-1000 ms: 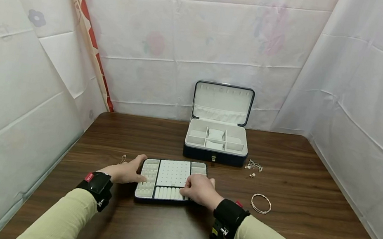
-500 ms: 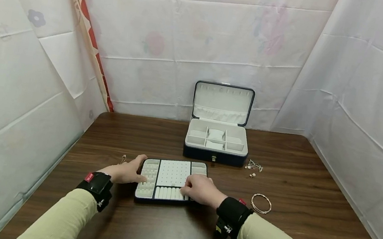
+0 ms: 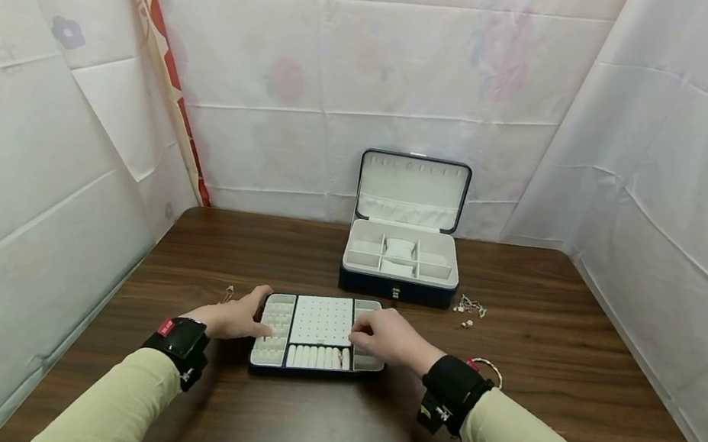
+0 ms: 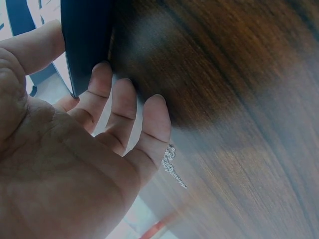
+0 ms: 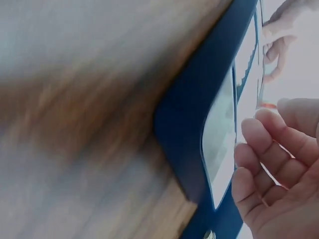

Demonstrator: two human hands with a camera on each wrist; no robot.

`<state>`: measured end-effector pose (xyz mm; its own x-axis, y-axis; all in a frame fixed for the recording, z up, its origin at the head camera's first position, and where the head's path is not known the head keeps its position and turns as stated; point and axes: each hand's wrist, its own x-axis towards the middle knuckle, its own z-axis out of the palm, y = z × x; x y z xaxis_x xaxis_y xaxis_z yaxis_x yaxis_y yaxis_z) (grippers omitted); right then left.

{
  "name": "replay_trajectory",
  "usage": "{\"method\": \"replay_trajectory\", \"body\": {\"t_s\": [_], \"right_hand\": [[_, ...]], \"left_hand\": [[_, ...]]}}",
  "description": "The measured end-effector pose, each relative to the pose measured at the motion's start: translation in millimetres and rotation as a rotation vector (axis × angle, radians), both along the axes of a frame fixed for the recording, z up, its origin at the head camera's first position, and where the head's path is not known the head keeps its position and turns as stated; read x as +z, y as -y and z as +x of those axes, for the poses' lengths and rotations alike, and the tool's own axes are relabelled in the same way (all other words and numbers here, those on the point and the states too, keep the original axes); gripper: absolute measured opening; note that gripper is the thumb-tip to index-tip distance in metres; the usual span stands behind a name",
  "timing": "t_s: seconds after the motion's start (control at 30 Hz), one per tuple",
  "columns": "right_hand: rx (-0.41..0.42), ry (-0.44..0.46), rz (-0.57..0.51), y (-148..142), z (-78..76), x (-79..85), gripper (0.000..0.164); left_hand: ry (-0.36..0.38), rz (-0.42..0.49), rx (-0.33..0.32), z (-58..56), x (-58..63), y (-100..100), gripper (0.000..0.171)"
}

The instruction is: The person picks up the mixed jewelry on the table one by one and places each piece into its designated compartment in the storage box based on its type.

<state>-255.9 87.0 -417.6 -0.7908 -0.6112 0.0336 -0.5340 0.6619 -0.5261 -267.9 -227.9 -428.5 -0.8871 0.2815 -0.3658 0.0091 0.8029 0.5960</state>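
Observation:
A shallow navy jewelry tray with white compartments, a dotted panel and ring rolls lies on the table. My left hand holds its left end, thumb over the top and fingers along the side; the left wrist view shows the thumb over the navy wall. A small gold ring sits in the rolls near their right end. Just above it is my right hand, over the tray's right compartments. Its fingers are loosely bent, with nothing visible between them.
Behind the tray stands an open jewelry box with divided compartments and small cushions. To its right lie a tangled silver chain and small earrings. A bangle is partly behind the right wrist. A thin chain lies beside my left hand.
My right hand has lifted off the ring rolls and moved up and to the right, uncovering the ring there. The right forearm now partly covers the bangle. My left hand stays put.

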Motion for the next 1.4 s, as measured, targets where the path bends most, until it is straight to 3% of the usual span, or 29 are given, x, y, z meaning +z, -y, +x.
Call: {"method": "replay_trajectory", "body": {"t_s": [0.17, 0.47, 0.77, 1.4], "right_hand": [[-0.010, -0.100, 0.001, -14, -5.4, 3.8, 0.010], [-0.070, -0.212, 0.001, -36, -12.6, 3.6, 0.027], [-0.096, -0.327, 0.009, -59, -17.8, 1.0, 0.030], [-0.165, -0.422, 0.101, -97, -26.7, -8.2, 0.029]], "left_hand": [[-0.001, -0.007, 0.004, 0.4, 0.0, -1, 0.089], [0.009, -0.021, 0.013, 0.1, 0.2, -1, 0.089], [0.004, -0.007, 0.006, -0.9, -1.2, 0, 0.089], [0.007, -0.018, 0.005, 0.9, 0.2, 0, 0.091]]}}
